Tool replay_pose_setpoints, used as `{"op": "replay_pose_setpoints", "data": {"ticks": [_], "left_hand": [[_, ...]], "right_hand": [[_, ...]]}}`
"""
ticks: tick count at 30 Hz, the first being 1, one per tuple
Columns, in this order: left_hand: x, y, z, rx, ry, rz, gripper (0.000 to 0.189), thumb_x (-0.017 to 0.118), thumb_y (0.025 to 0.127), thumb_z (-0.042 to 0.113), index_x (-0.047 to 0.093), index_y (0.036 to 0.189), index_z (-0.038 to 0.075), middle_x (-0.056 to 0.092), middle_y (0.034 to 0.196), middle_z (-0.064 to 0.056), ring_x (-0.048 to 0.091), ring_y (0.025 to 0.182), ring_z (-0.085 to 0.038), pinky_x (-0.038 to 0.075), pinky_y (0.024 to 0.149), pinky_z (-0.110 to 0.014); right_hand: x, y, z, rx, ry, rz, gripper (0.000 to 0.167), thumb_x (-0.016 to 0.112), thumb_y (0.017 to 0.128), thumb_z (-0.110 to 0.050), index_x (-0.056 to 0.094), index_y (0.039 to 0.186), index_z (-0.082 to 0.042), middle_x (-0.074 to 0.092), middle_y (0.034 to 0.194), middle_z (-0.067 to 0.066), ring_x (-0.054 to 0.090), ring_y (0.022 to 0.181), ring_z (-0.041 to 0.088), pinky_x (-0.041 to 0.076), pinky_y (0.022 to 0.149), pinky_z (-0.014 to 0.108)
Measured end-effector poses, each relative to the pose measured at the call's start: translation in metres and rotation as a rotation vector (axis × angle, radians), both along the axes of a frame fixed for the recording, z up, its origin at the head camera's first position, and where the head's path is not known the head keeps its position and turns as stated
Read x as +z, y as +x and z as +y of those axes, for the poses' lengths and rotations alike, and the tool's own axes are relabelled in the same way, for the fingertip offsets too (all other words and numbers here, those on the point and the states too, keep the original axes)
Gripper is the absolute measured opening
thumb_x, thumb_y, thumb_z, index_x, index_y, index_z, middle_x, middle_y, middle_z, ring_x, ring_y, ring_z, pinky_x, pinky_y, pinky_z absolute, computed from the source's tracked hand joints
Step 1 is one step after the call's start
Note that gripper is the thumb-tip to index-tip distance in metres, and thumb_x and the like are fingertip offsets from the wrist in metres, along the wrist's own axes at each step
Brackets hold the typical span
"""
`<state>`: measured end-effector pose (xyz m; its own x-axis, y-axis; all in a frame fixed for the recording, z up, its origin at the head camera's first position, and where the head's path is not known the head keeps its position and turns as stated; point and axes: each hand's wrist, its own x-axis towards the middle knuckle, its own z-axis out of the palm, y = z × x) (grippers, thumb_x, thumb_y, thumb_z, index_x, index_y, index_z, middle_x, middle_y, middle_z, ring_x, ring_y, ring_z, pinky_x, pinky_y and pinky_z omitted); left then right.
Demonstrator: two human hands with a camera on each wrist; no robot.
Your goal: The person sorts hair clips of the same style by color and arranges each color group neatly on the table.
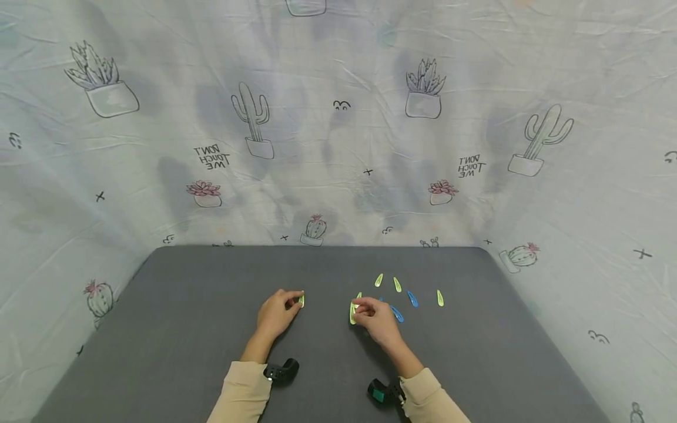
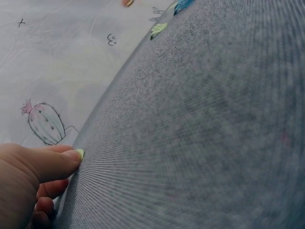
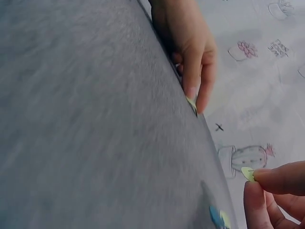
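Observation:
My left hand [image 1: 276,314] pinches a yellow-green snap hair clip [image 1: 302,300] between thumb and fingers, low over the table left of centre. Only the clip's tip [image 2: 81,154] shows past the thumb in the left wrist view. Right of centre, my right hand [image 1: 379,323] pinches another yellow-green hair clip [image 1: 352,314], lifted off the table in the right wrist view [image 3: 248,173]. Just behind that hand lies a further yellow-green clip [image 1: 359,295], partly covered by the fingers. A blue hair clip [image 1: 396,314] lies beside the right hand.
More clips lie on the grey table [image 1: 211,329] beyond the right hand: yellow-green ones [image 1: 379,280] and a blue one [image 1: 412,299], with one yellow-green clip [image 1: 440,298] farthest right. A printed cloth [image 1: 338,129] hangs behind and along the table's sides.

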<state>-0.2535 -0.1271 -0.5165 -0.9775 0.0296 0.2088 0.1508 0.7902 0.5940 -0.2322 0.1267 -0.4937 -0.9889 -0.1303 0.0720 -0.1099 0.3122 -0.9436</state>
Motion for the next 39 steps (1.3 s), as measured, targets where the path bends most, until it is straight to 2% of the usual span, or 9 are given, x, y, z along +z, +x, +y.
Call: {"op": "replay_pose_setpoints", "data": {"ticks": [7, 14, 19, 23, 30, 39], "left_hand": [[-0.001, -0.001, 0.000, 0.002, -0.001, 0.004, 0.028, 0.071, 0.084, 0.023, 0.072, 0.112, 0.020, 0.054, 0.080, 0.004, 0.042, 0.064, -0.010, 0.034, 0.059, -0.029], [0.000, 0.000, 0.000, -0.001, 0.012, 0.000, 0.027, 0.071, 0.084, 0.023, 0.072, 0.112, 0.020, 0.054, 0.079, 0.004, 0.042, 0.063, -0.011, 0.034, 0.059, -0.029], [0.001, 0.000, -0.001, 0.005, 0.022, 0.011, 0.026, 0.071, 0.084, 0.022, 0.073, 0.110, 0.018, 0.053, 0.078, 0.004, 0.042, 0.062, -0.011, 0.035, 0.060, -0.030], [0.000, -0.001, -0.002, 0.017, 0.031, 0.014, 0.026, 0.071, 0.084, 0.021, 0.073, 0.110, 0.018, 0.053, 0.077, 0.004, 0.042, 0.062, -0.010, 0.035, 0.060, -0.030], [-0.001, 0.000, -0.003, 0.010, 0.023, 0.028, 0.026, 0.071, 0.084, 0.021, 0.072, 0.110, 0.018, 0.053, 0.077, 0.003, 0.043, 0.063, -0.010, 0.035, 0.060, -0.029], [-0.002, -0.001, -0.001, -0.004, 0.014, 0.010, 0.026, 0.071, 0.085, 0.022, 0.072, 0.110, 0.018, 0.053, 0.077, 0.004, 0.042, 0.061, -0.010, 0.033, 0.058, -0.028]], "right_hand": [[-0.002, -0.013, -0.023, 0.038, 0.029, 0.024, 0.028, 0.069, 0.082, -0.003, 0.068, 0.109, 0.001, 0.066, 0.087, 0.012, 0.058, 0.071, 0.008, 0.045, 0.058, 0.022], [-0.004, -0.022, -0.046, 0.035, 0.060, 0.052, 0.025, 0.070, 0.081, -0.002, 0.070, 0.106, 0.000, 0.068, 0.084, 0.012, 0.058, 0.068, 0.006, 0.045, 0.055, 0.021], [-0.007, -0.030, -0.064, 0.035, 0.049, 0.049, 0.026, 0.070, 0.081, -0.002, 0.070, 0.106, 0.001, 0.068, 0.083, 0.011, 0.059, 0.067, 0.007, 0.046, 0.056, 0.022], [-0.010, -0.036, -0.078, 0.036, 0.079, 0.048, 0.026, 0.070, 0.081, -0.003, 0.071, 0.107, -0.002, 0.068, 0.083, 0.009, 0.060, 0.069, 0.008, 0.047, 0.057, 0.022], [-0.012, -0.041, -0.096, 0.019, 0.146, 0.047, 0.026, 0.072, 0.081, -0.004, 0.072, 0.106, -0.003, 0.068, 0.082, 0.005, 0.064, 0.072, 0.012, 0.048, 0.058, 0.023], [-0.012, -0.046, -0.103, -0.012, 0.209, 0.048, 0.024, 0.072, 0.079, -0.002, 0.073, 0.103, -0.003, 0.069, 0.079, 0.003, 0.063, 0.070, 0.010, 0.047, 0.057, 0.021]]}}
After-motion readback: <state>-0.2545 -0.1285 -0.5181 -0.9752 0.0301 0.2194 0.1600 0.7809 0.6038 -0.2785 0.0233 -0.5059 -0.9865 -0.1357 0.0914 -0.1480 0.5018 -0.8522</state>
